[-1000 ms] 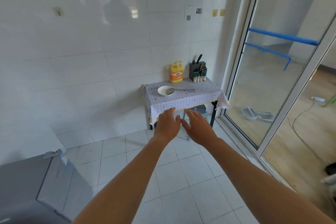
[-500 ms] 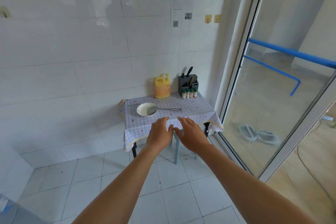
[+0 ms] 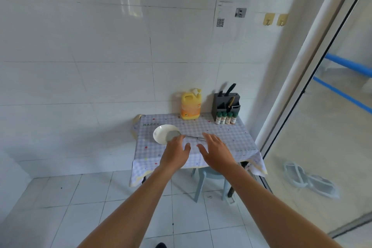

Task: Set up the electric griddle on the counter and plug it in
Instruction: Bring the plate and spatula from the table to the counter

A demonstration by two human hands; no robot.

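No griddle shows in the head view. A small table [image 3: 231, 137] with a checked lilac cloth stands against the white tiled wall. On it lie a white plate [image 3: 161, 134] with a metal spatula [image 3: 193, 137] resting across it. My left hand [image 3: 175, 154] and my right hand [image 3: 216, 152] are stretched out in front of me, side by side, palms down, fingers spread, holding nothing. They hover in front of the table's near half. A wall socket [image 3: 240, 12] sits high on the tiles above the table.
A yellow detergent jug [image 3: 190, 104], a dark knife block [image 3: 225, 104] and several spice jars [image 3: 225, 118] stand at the table's back. A pale blue stool [image 3: 211, 179] is tucked under it. A glass sliding door [image 3: 322, 106] is on the right; slippers [image 3: 310, 181] lie beyond.
I have come closer to the table, which now looks larger and sits lower in view. Both hands stay outstretched and empty, a little further apart than before.
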